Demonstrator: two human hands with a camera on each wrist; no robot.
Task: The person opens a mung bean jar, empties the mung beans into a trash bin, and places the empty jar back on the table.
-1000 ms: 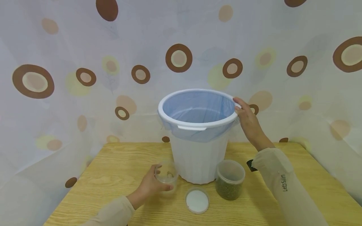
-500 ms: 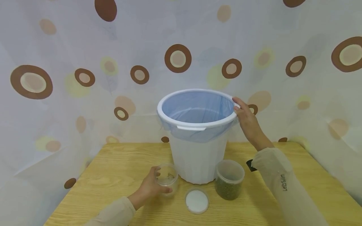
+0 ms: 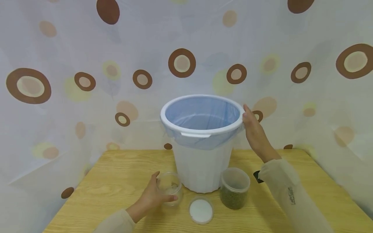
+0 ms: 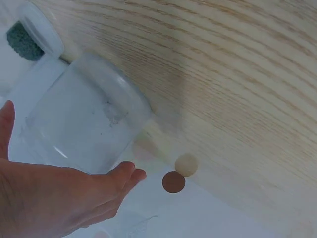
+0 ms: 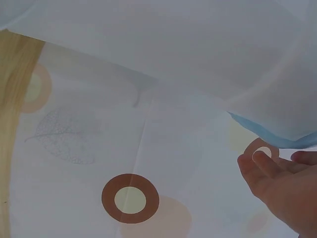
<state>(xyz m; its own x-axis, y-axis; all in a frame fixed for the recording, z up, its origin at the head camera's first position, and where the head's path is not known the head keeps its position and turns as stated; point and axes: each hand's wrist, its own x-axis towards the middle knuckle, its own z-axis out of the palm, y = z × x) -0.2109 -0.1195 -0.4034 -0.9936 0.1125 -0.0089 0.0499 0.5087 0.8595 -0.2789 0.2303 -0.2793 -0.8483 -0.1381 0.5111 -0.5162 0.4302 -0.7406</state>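
Note:
A white bin (image 3: 201,161) with a blue liner bag (image 3: 201,113) turned over its rim stands mid-table. My right hand (image 3: 254,132) is up at the rim's right side with fingers extended; in the right wrist view the hand (image 5: 285,183) sits just below the liner's blue edge (image 5: 272,136). Left of the bin's foot stands a clear plastic jar (image 3: 172,195) with a few dark bits inside. My left hand (image 3: 151,194) spreads around the jar, thumb in front and fingers at its left side. The left wrist view shows thumb and fingers apart beside the jar (image 4: 84,114).
To the right of the bin's foot is an uncovered plastic tub (image 3: 234,189) of dark green granules. A round white lid (image 3: 201,211) lies in front of the bin on the wooden table (image 3: 116,178). A patterned sheet (image 3: 140,38) hangs behind and at both sides.
My right fingers have come off the bin's rim, where they gripped it before. The left fingers have loosened outward from the clear jar. The head view has shifted slightly.

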